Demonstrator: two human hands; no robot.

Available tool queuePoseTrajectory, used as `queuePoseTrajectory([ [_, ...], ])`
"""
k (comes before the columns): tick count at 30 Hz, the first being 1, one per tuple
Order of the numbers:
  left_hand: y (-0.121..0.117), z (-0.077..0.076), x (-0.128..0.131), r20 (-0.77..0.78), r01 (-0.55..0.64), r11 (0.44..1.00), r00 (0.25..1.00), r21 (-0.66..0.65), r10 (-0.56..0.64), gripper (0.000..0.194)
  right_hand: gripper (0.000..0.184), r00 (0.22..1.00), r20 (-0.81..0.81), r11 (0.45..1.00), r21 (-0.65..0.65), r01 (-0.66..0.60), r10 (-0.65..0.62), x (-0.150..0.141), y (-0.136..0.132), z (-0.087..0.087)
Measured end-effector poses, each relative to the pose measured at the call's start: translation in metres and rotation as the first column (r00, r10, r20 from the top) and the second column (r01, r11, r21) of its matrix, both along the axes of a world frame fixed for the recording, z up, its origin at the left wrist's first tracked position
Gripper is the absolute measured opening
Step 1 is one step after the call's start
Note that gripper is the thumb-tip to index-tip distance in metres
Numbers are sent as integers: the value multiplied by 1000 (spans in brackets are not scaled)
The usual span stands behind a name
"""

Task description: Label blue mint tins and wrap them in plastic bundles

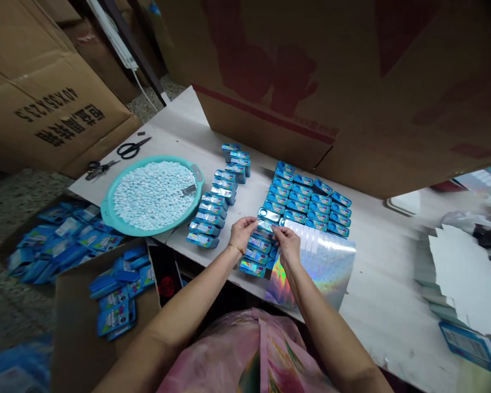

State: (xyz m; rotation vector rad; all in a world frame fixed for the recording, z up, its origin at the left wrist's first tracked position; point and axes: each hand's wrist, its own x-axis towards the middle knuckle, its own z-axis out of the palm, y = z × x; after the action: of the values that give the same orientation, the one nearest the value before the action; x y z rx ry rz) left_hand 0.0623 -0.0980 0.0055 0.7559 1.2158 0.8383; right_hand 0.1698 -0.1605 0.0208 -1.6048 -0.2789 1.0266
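My left hand (242,234) and my right hand (287,243) meet over rows of small blue boxes (298,197). Fingers pinched, they hold a small clear sticker (265,225) stretched between them, just above or touching one box top; I cannot tell which. Under my right hand and forearm lies a shiny holographic sheet (327,262) with clear strips along its upper edge. Left of my hands stands another slanting row of blue boxes (213,208). Part of the box under my fingers is hidden.
A teal basin (106,210) of pale tablets and black scissors (133,147) occupy the table's left side. A large carton (270,109) walls off the back. Below left, an open carton (76,305) holds blue packets. White card sheets (466,278) are stacked at right.
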Motion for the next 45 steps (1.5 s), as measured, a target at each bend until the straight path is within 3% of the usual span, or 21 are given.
queuePoseTrajectory([
  [5,35,-18,3,-32,-77,996,996,53,78,29,19,943,333,1000,22,11,-17,-5,38,-18],
  [9,50,-36,8,15,-118,991,993,60,118,29,19,815,574,995,-98,-21,74,-1,52,-30],
  [15,52,-54,11,-66,-36,997,997,71,41,31,19,632,738,967,-240,-84,238,2,54,-40],
  [20,51,-62,12,-194,70,993,980,99,-50,29,26,409,806,899,-428,-95,427,3,56,-31],
  [23,51,-64,8,-281,127,981,956,149,-81,23,28,217,815,844,-525,-112,537,5,51,-22],
  [25,50,-64,3,-309,181,965,944,189,-116,21,31,69,778,776,-607,-170,624,5,45,-16],
  [28,49,-62,-5,-490,378,892,843,247,-222,25,37,-86,700,666,-705,-242,709,6,38,-9],
  [30,48,-56,-9,-684,499,823,702,271,-199,29,38,-106,697,657,-708,-258,709,13,31,-6],
  [31,46,-50,-9,-754,535,791,640,297,-150,30,38,-88,717,680,-687,-257,692,21,25,-5],
  [33,40,-36,0,-798,587,712,599,384,-64,32,36,-16,793,773,-597,-216,609,46,8,-5],
  [36,18,-14,34,-797,729,495,594,473,-113,30,34,81,907,910,-408,-76,413,96,-26,-6],
  [38,-1,-6,65,-829,828,334,527,451,-187,33,33,79,925,928,-371,-32,373,126,-45,-9],
  [39,-9,-5,81,-852,862,282,483,422,-203,37,31,58,915,916,-399,-37,400,138,-52,-10],
  [41,-22,-8,107,-889,901,250,409,355,-208,43,29,-11,867,865,-497,-62,498,153,-61,-15],
  [45,-30,-21,126,-908,904,287,377,318,-181,39,30,-145,797,789,-603,-123,586,159,-70,-27],
])
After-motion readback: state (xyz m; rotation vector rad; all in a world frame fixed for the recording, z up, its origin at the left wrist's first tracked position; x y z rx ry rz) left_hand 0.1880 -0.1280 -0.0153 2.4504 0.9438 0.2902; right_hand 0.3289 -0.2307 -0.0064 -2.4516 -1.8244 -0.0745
